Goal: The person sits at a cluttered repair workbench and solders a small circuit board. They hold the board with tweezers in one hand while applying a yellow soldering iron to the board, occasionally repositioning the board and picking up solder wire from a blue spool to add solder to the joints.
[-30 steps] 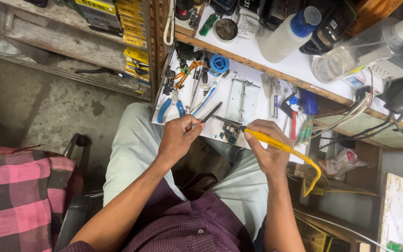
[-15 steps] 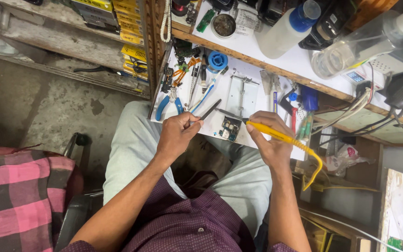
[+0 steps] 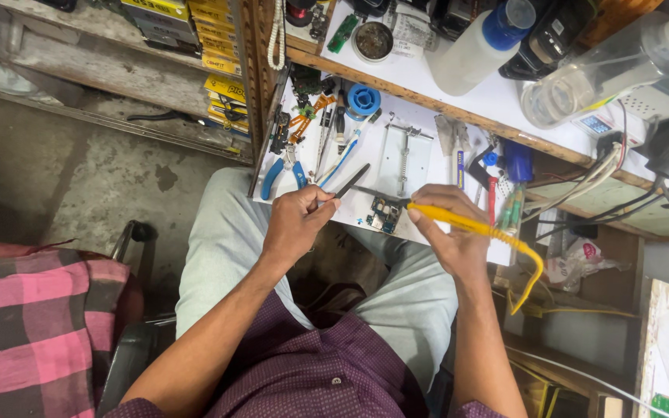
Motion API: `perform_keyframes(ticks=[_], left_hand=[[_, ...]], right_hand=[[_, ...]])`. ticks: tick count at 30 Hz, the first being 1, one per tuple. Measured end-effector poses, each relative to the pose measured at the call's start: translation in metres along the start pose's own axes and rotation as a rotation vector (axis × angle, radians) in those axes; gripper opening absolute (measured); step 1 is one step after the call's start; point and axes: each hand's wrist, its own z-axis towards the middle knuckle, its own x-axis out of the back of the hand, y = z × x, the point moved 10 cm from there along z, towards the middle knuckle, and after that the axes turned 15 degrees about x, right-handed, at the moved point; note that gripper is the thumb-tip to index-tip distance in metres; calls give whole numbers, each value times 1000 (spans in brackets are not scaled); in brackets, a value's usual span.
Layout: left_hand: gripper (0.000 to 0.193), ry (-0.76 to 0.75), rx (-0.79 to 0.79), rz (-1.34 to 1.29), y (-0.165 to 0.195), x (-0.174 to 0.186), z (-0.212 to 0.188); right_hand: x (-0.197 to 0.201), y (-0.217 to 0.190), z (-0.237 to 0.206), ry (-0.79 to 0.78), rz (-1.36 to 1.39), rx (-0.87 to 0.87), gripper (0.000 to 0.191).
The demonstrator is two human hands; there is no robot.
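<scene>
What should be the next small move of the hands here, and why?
Probably steady the small circuit board with the dark tool in the left hand. The metal tip of the yellow iron in the right hand already points at it.

Pliers [image 3: 282, 167] & metal jig [image 3: 403, 159] crowd circuit board [image 3: 385, 214].
</scene>
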Motion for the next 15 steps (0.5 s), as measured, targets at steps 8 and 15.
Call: perform_keyframes(ticks=[8,15], left_hand=[[18,0,4,-14,-1,-1,0],[19,10,3,-20,-1,1,1]], right_hand=[[-1,-2,3,-9,-3,23,15],[0,-1,7,-27,-9,20,15]])
